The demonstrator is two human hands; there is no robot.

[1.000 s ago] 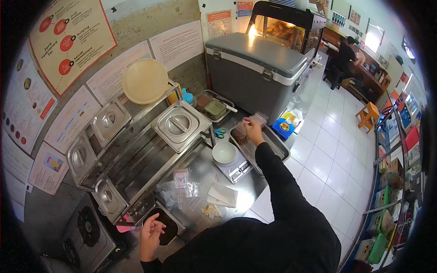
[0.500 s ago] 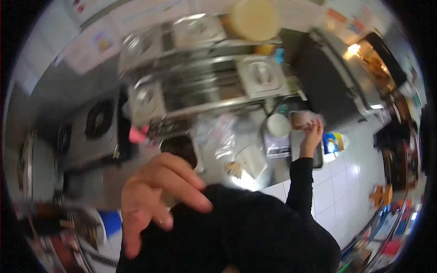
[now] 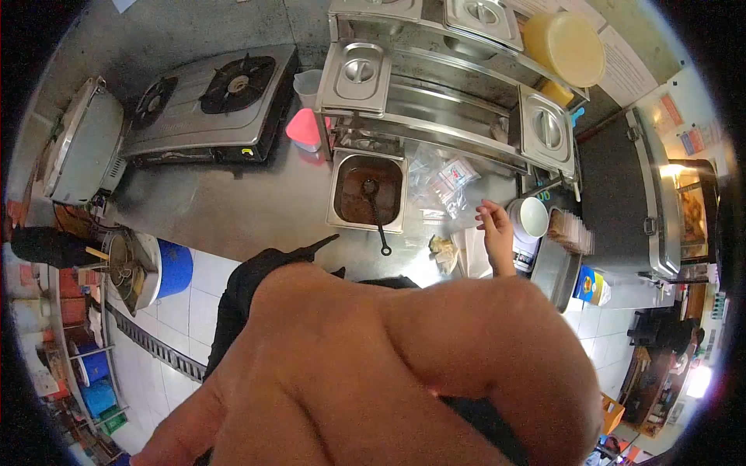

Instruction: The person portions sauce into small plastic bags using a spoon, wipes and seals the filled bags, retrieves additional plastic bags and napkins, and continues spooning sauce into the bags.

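My left hand (image 3: 373, 373) fills the lower middle of the view, very close to the camera, its fingers apart and curved, with nothing seen in it. My right hand (image 3: 495, 230) is over the steel counter, left of a white bowl (image 3: 530, 217) on a scale (image 3: 524, 256); its fingers are slightly bent and apart, holding nothing visible. Clear plastic bags (image 3: 451, 182) and a crumpled cloth-like scrap (image 3: 444, 253) lie left of it. A steel pan of brown sauce (image 3: 359, 203) holds a black ladle (image 3: 377, 213). Small clear packs (image 3: 571, 230) sit on a metal tray (image 3: 553, 268).
A two-burner stove (image 3: 206, 101) and pink-lidded container (image 3: 305, 128) stand on the left. Behind the pan rises a steel rack (image 3: 458, 105) with lidded pans. A large grey cooler (image 3: 625, 186) is at right. At far left, a sleeved arm of another person (image 3: 47, 245) shows.
The view has swung left, bringing the stove and sauce pan toward the middle. My left hand has risen close to the camera. My right hand has left the clear packs and moved left past the bowl.
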